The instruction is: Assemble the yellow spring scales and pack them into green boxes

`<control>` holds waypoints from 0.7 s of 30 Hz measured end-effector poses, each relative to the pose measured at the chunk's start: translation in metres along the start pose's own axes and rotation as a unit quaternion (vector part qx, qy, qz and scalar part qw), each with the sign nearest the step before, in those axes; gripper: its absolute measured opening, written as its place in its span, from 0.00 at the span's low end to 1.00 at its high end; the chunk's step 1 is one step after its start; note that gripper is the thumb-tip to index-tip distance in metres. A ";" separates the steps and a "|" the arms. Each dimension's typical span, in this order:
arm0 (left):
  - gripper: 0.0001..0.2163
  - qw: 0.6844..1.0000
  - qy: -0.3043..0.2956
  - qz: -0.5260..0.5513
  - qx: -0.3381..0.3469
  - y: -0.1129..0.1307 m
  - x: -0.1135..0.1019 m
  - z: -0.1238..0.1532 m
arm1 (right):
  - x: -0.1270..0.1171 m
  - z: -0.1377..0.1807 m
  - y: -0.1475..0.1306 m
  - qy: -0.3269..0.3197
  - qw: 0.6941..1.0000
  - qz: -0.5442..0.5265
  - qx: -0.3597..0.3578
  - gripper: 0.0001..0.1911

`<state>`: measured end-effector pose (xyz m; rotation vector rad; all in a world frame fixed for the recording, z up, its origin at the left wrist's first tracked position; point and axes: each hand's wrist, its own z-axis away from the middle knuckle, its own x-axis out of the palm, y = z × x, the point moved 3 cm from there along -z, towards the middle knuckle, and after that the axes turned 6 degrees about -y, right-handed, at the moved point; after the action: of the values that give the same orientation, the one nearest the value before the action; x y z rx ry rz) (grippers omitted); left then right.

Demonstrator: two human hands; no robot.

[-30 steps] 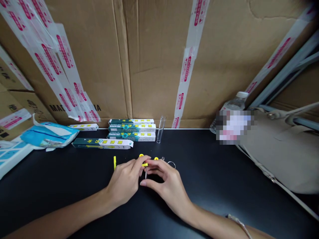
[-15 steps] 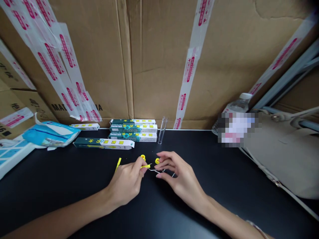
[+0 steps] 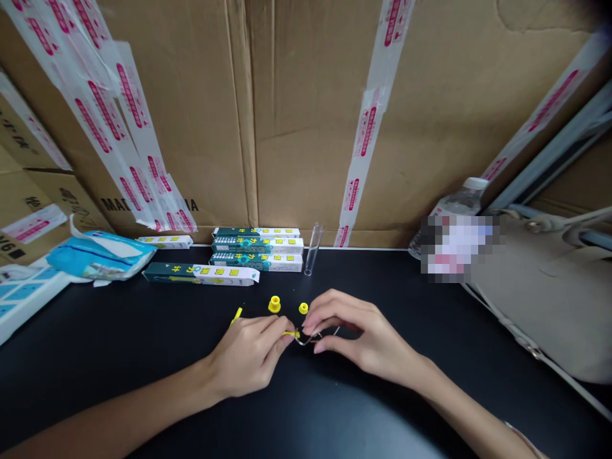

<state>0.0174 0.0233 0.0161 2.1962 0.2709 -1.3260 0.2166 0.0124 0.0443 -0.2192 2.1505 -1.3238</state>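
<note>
My left hand (image 3: 248,357) is closed, with a thin yellow rod (image 3: 292,333) pinched between thumb and fingers. Another yellow end (image 3: 238,314) sticks out behind that hand; whether it belongs to the same rod is hidden. My right hand (image 3: 368,335) curls round a bent silver wire (image 3: 304,343) and grips it with the fingertips. The wire's curved end meets the tip of the rod between my hands; how they join is too small to tell. Just beyond my fingers, a flanged yellow cap (image 3: 274,305) and a smaller yellow cap (image 3: 303,308) rest on the black table (image 3: 306,414).
Behind the caps, a clear tube (image 3: 313,250) stands by several stacked narrow boxes (image 3: 258,245). One more narrow box (image 3: 201,274) lies nearer. At left are a blue tissue pack (image 3: 102,255) and a white-and-blue tray-like item (image 3: 29,293); at right, a bottle (image 3: 459,201) and a beige bag (image 3: 540,293).
Both hands have shifted slightly right and nearer me. My left hand has turned knuckles-up, and the rod tip now meets the wire's bend. Both yellow caps show more fully.
</note>
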 end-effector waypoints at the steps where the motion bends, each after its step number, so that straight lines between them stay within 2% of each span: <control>1: 0.07 1.000 0.002 -0.004 0.001 0.001 0.000 0.000 | -0.006 0.000 0.000 0.004 1.000 -0.003 0.008 0.09; 4: 0.04 1.000 0.009 -0.019 0.009 0.004 -0.002 0.001 | -0.030 0.001 0.006 0.014 0.999 0.023 0.045 0.13; 7: 0.06 0.999 0.009 -0.040 0.029 0.007 -0.001 0.001 | -0.049 0.003 0.017 -0.010 0.991 0.110 0.072 0.06; 9: 0.06 0.998 0.006 -0.057 0.037 0.007 0.001 0.002 | -0.052 0.004 0.022 -0.047 0.989 0.118 0.080 0.05; 13: 0.07 0.996 0.001 -0.082 0.026 0.002 0.006 0.001 | -0.041 0.005 0.026 -0.128 0.986 0.064 0.088 0.06; 16: 0.10 0.996 -0.002 -0.092 0.008 -0.002 0.009 0.001 | -0.035 0.007 0.027 -0.172 0.977 0.005 0.126 0.06; 21: 0.10 0.995 -0.014 -0.099 -0.013 -0.005 0.011 0.002 | -0.051 0.015 0.031 -0.204 0.962 -0.041 0.180 0.04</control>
<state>0.0194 0.0248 0.0042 2.1730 0.5040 -1.4477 0.2712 0.0377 0.0334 -0.3968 1.5466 -1.5354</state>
